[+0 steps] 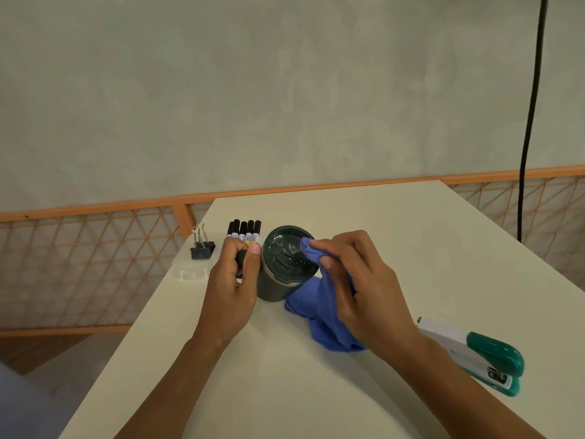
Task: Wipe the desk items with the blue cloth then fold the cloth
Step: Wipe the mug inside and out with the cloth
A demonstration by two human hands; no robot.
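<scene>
While a black object (241,259) is gripped in the left hand (234,286), the cloth (329,324) is pinched by the right hand (357,280) against the cup lid (285,258).

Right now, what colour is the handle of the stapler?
The stapler handle is teal green, seen in the head view.
</scene>
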